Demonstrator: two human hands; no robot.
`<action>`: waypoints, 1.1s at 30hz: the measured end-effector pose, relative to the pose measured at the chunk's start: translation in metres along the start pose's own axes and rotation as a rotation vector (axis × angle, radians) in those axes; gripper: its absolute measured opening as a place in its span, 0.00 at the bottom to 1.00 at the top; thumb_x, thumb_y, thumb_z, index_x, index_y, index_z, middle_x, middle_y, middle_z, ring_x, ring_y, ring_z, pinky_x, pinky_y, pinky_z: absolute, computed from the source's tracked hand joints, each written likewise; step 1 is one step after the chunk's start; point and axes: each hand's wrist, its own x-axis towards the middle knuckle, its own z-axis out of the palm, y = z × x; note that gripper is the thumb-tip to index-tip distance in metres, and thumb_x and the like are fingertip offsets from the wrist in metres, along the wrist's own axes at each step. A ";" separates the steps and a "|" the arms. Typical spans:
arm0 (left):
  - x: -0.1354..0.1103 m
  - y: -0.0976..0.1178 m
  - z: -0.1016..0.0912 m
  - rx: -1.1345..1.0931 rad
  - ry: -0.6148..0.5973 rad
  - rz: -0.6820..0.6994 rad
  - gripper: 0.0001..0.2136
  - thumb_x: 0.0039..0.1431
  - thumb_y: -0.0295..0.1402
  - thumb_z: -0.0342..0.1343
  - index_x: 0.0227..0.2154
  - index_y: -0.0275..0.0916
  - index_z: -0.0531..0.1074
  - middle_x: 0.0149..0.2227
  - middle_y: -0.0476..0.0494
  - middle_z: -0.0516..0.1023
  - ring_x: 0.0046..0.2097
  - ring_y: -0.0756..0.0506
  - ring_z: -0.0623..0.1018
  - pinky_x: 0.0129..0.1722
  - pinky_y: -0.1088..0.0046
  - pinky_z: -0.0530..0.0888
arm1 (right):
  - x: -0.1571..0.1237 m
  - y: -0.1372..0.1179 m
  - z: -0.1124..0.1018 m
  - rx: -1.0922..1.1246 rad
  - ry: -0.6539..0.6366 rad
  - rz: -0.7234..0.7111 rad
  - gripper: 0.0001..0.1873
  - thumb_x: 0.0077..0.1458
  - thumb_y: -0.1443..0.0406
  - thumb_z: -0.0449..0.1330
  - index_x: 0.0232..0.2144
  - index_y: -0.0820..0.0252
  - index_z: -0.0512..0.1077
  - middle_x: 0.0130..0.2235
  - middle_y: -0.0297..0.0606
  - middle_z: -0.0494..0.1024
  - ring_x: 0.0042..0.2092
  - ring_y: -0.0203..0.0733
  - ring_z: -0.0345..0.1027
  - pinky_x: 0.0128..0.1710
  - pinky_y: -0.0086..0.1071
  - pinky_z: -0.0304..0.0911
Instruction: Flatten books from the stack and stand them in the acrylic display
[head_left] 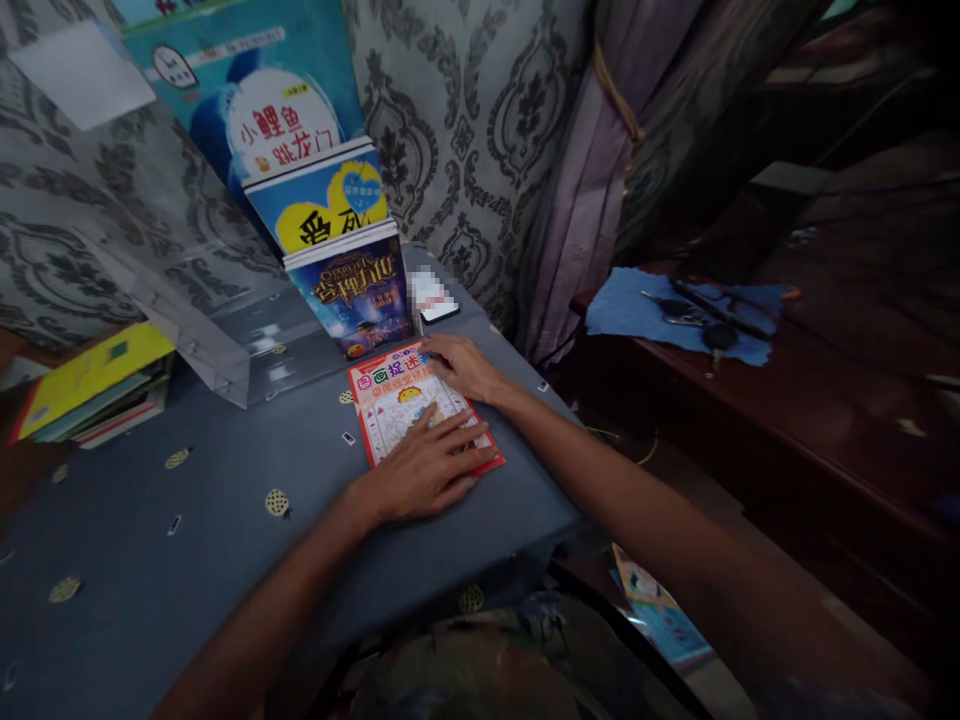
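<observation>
A red-bordered picture-puzzle booklet point(386, 402) with a white page-like cover and coloured Chinese characters lies flat on the cloth-covered table. My left hand point(431, 465) rests flat across its lower part, fingers spread toward the right edge. At the booklet's upper right corner is my right hand point(463, 367), its fingers loosely bent and touching the cover. Part of the picture and the right edge are hidden under my hands. Just beyond the booklet, a dark blue book point(356, 290) stands in front of other upright books.
Behind it rise a yellow-and-blue book point(322, 205) and a teal book point(247, 90) in a clear plastic rack point(187, 320). A phone point(435, 295) lies at the back right. Stacked books point(97, 385) are at left. Keys point(720, 338) and glasses point(731, 305) lie on a blue cloth point(626, 310).
</observation>
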 end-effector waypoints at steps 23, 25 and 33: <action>0.002 -0.008 0.004 0.004 0.049 -0.040 0.20 0.73 0.37 0.43 0.63 0.46 0.67 0.68 0.40 0.66 0.71 0.41 0.61 0.71 0.44 0.48 | -0.002 -0.014 -0.003 -0.121 -0.070 -0.020 0.18 0.64 0.70 0.52 0.51 0.61 0.76 0.55 0.47 0.79 0.60 0.51 0.69 0.61 0.45 0.61; 0.003 -0.007 0.003 0.006 0.047 -0.035 0.20 0.73 0.36 0.42 0.62 0.47 0.67 0.68 0.41 0.66 0.71 0.40 0.61 0.71 0.43 0.49 | -0.002 -0.015 -0.003 -0.132 -0.074 -0.010 0.18 0.64 0.70 0.52 0.52 0.60 0.76 0.54 0.46 0.79 0.59 0.51 0.69 0.60 0.45 0.61; -0.007 0.004 0.001 0.108 0.021 -0.043 0.20 0.73 0.34 0.43 0.64 0.45 0.65 0.66 0.38 0.69 0.68 0.40 0.66 0.69 0.46 0.57 | -0.005 -0.021 -0.004 -0.197 -0.078 -0.020 0.17 0.66 0.69 0.51 0.51 0.62 0.75 0.55 0.49 0.77 0.59 0.52 0.68 0.59 0.47 0.60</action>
